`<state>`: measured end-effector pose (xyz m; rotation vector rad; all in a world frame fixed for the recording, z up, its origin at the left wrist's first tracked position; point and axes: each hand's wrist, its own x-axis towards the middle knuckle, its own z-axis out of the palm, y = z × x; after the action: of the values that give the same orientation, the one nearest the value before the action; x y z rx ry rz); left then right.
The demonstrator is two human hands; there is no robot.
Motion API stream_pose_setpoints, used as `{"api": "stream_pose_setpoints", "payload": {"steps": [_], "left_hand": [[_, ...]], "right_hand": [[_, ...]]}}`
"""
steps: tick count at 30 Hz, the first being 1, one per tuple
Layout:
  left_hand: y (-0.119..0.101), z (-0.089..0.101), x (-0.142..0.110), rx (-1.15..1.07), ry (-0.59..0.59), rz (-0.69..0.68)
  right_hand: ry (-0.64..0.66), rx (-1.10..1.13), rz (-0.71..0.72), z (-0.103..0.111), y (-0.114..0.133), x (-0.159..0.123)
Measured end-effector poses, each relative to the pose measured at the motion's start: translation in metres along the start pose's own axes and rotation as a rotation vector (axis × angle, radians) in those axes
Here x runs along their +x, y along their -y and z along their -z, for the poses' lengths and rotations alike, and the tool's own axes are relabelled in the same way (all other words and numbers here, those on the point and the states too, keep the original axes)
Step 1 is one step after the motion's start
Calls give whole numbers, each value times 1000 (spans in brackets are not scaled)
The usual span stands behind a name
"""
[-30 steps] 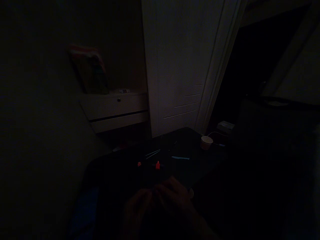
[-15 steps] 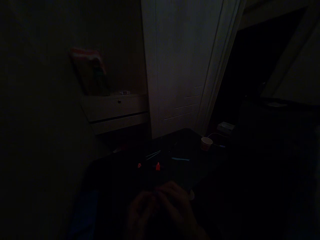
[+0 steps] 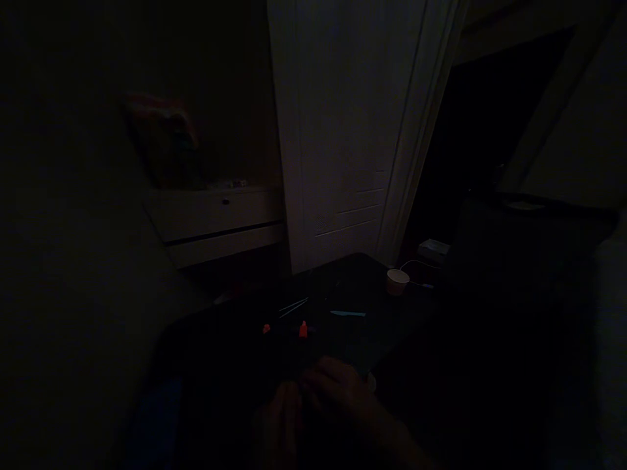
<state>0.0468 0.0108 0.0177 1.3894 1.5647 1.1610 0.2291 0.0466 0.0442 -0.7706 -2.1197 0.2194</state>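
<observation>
The scene is very dark. At the near side of the dark table (image 3: 220, 346), my left hand (image 3: 283, 418) and my right hand (image 3: 337, 391) are close together, fingers bent and pressed in. What sits between their fingertips is too dark to make out. Beyond them stands a small orange-red piece (image 3: 303, 331), with a smaller pinkish-orange lump (image 3: 266, 328) to its left. Farther back lie light tweezers (image 3: 292, 307), or two thin sticks; I cannot tell which. A pale blue plastic knife (image 3: 347, 313) rests to their right.
A pale cup (image 3: 397, 282) stands at the table's right, a thin white cable (image 3: 416, 262) behind it. Near my right hand is a small pale round thing (image 3: 371, 382). Behind the table are a white door (image 3: 337, 130) and a drawer unit (image 3: 215, 215) with a bag (image 3: 161, 140) on top.
The view has shifted slightly, so things sit a little farther left. My left hand has turned more upright, its fingers closer together, and my hands have come slightly apart.
</observation>
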Motion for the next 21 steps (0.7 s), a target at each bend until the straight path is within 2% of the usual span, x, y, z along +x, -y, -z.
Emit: {"api": "stream_pose_setpoints", "payload": {"steps": [4,7,10,14,17,21], "left_hand": [[7,1,2,-14,-29,-12],[-2,7,6,-1,62,3],[-11,9,11,32,146,-21],[-11,2,15,116,189,-46],[-7,-2,16,130,183,-62],[-3,11,18,95,96,-72]], "right_hand": [[-6,54,-12,2,2,-5],[74,110,-65,6,1,-12],[140,72,-75,7,-2,-19],[71,-54,-35,3,-11,-26],[10,-147,-152,12,-34,-31],[-115,-262,-421,57,-97,-34]]}}
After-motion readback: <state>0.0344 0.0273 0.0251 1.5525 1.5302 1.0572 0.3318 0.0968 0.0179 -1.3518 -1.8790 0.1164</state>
